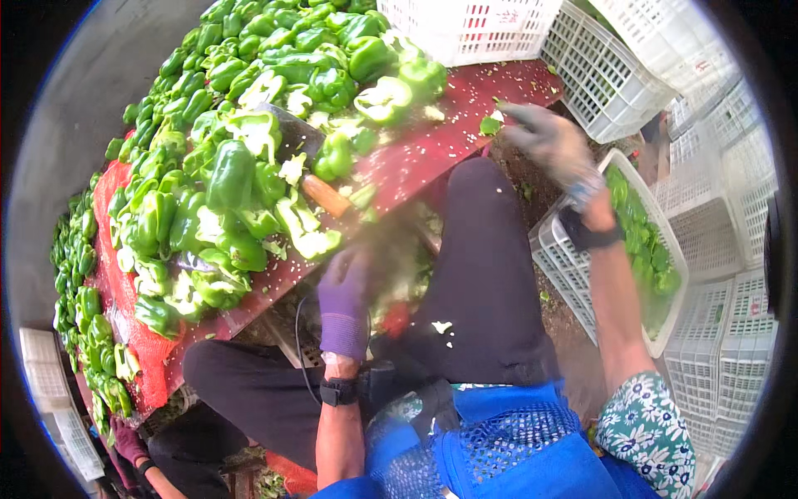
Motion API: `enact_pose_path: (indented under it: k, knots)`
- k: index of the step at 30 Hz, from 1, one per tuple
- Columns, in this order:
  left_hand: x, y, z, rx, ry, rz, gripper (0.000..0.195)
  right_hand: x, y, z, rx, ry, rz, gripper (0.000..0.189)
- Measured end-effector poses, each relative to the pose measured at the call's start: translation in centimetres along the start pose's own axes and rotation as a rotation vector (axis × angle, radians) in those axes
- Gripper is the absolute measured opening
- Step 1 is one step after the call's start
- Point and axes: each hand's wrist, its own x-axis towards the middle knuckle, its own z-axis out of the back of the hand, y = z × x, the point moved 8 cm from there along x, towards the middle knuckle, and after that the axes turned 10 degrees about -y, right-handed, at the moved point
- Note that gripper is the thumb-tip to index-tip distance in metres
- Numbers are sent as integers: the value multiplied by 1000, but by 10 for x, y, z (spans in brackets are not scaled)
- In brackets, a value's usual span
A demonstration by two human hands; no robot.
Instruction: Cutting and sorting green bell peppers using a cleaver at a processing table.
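My left hand, in a purple knit glove, hangs over the near edge of the red tabletop; its fingers are blurred and I cannot tell what they hold. My right hand, in a pale grey glove, is blurred above the table's right edge. Close to its fingertips lies a small green pepper piece. A large heap of green bell peppers, whole and cut open, covers the table's left part. A cleaver with a wooden handle rests among them, its dark blade partly covered.
A white plastic crate of green pepper pieces stands below my right forearm. More white crates are stacked at the right and top. Red mesh netting lies at the left. A co-worker's gloved hand shows at lower left.
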Motion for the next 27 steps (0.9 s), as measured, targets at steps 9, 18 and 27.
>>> enact_pose_path:
  k: [9, 18, 27]
  knots:
    - [0, 5, 19, -164, -13, 53, 26, 110, 82, -177, -432, 272, 458, 27]
    - [-2, -40, 0, -536, 338, 26, 42, 0, 174, -92, 141, 256, 666, 32]
    - [-19, -50, -1, -1169, 447, 279, 58, -76, 213, -91, 434, 362, 790, 29]
